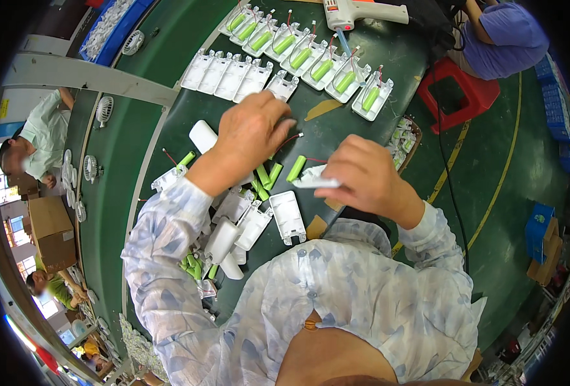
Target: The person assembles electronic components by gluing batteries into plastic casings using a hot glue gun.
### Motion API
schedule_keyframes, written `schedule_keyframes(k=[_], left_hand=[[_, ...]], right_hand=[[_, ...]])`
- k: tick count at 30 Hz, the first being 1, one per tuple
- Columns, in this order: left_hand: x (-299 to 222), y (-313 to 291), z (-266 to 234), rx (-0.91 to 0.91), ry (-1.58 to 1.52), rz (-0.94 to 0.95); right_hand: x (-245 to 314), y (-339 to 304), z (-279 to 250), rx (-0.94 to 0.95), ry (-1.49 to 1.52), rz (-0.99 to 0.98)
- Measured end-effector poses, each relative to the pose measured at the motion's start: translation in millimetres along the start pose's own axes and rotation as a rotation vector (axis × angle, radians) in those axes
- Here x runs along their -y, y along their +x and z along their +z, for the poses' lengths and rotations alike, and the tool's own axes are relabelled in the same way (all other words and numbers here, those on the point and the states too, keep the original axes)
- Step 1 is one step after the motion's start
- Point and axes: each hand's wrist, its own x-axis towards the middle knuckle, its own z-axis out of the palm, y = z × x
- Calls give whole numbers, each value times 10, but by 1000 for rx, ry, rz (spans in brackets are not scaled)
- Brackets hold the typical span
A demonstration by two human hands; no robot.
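My right hand pinches a white plastic shell above the green table, tilted on edge. A green battery cell with a red wire is right beside that shell. My left hand is over the table, fingers bent and thumb apart, with nothing seen in it. Just beyond its fingertips lies a white shell at the end of a row of bare shells; whether they touch is unclear. More green cells lie under and beside my left wrist. An open white shell lies nearer me.
Shells with cells and wires form a slanting row at the far side. A glue gun rests behind them. Loose shells are piled by my left forearm. A red stool stands right, near a seated person; co-workers are left.
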Motion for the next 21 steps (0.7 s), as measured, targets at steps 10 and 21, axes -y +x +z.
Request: schedule_keyframes(k=[10, 21], left_hand=[[-176, -335, -3, 430, -325, 66], [-100, -424, 27, 347, -170, 3]], right_hand=[[-108, -59, 11, -137, 382, 513], [-113, 23, 65, -408, 33, 350]])
